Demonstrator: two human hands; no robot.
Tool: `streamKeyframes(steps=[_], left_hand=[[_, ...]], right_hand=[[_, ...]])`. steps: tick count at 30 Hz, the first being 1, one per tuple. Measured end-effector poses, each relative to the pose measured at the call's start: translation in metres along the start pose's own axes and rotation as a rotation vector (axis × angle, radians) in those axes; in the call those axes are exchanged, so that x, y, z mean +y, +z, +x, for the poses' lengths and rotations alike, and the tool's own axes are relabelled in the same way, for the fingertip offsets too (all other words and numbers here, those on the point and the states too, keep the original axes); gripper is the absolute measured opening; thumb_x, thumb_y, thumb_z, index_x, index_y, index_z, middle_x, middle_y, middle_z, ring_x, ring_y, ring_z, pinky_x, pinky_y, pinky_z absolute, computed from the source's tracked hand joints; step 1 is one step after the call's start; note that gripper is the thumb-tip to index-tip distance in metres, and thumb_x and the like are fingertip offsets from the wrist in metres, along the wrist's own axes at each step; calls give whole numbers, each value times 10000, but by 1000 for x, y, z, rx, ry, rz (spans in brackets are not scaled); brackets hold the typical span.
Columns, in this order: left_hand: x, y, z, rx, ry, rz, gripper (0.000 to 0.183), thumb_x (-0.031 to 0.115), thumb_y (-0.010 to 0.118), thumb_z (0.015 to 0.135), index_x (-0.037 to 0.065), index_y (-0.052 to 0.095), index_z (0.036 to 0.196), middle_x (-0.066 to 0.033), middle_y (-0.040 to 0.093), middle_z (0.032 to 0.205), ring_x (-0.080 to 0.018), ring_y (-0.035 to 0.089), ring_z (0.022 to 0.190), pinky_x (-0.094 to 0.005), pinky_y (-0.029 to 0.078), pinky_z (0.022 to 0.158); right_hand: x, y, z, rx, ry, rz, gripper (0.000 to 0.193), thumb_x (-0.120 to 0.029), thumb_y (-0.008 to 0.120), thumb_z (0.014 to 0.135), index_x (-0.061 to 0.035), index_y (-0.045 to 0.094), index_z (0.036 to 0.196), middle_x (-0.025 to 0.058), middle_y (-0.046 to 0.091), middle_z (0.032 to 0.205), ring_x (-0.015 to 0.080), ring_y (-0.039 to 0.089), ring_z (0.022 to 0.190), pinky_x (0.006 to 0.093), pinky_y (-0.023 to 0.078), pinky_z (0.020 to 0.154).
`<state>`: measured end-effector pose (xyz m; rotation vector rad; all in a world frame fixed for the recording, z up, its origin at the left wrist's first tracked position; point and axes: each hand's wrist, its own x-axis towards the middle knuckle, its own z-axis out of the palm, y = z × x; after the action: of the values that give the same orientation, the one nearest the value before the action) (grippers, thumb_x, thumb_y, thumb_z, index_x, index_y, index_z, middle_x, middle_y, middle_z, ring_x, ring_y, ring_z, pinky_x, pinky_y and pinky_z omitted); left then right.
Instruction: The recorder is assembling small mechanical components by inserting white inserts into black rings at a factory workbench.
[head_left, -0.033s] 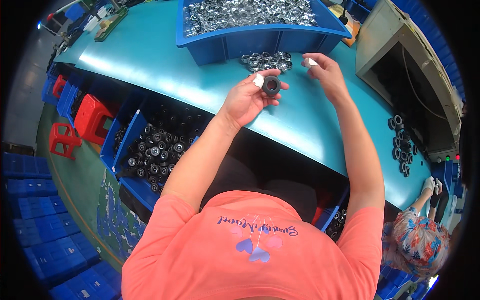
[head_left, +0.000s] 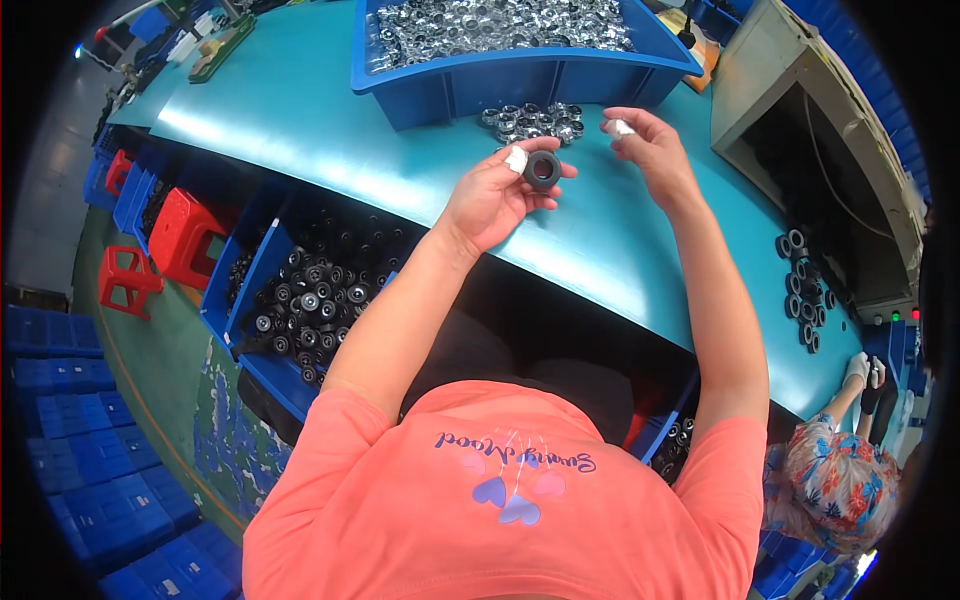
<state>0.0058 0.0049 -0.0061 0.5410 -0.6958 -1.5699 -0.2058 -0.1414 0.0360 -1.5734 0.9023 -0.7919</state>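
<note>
My left hand (head_left: 490,200) is closed around a thick black ring (head_left: 542,185) above the front part of the teal table, with its round opening showing. White tape covers the tip of a digit on this hand. Farther right, my right hand (head_left: 650,155) is raised over the table with curled fingers and a white-wrapped tip. Whether something small lies in its pinch is hidden. A small pile of shiny metal rings (head_left: 530,124) sits just beyond my left hand, against the front of a blue bin (head_left: 520,80).
More shiny rings fill the bin. Several black rings (head_left: 803,295) lie on the table (head_left: 640,270) at right, beside a beige machine (head_left: 740,95). Below the table, a blue crate (head_left: 262,275) holds black round parts. Red stools (head_left: 185,235) stand left; another person (head_left: 840,480) is at lower right.
</note>
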Motion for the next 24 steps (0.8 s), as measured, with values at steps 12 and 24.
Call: streamKeyframes(steps=[12,24], left_hand=[[-9,8,-1,185,161,229,361,151,610,1023,11,582,1355,-140,683,1141,-208,664,973,-348,561,860],[-21,43,-12,524,514,1233,437,57,853,706,75,683,1108,-80,549,1088,-201,640,908,-313,559,783]], right_hand=[[-10,39,-56,-93,-36,153,393,-18,694,875,-30,685,1267,46,724,1034,99,658,893,264,530,789],[8,33,-53,-127,43,121,398,-75,704,878,-19,684,1272,64,729,1082,120,651,930,273,526,793]])
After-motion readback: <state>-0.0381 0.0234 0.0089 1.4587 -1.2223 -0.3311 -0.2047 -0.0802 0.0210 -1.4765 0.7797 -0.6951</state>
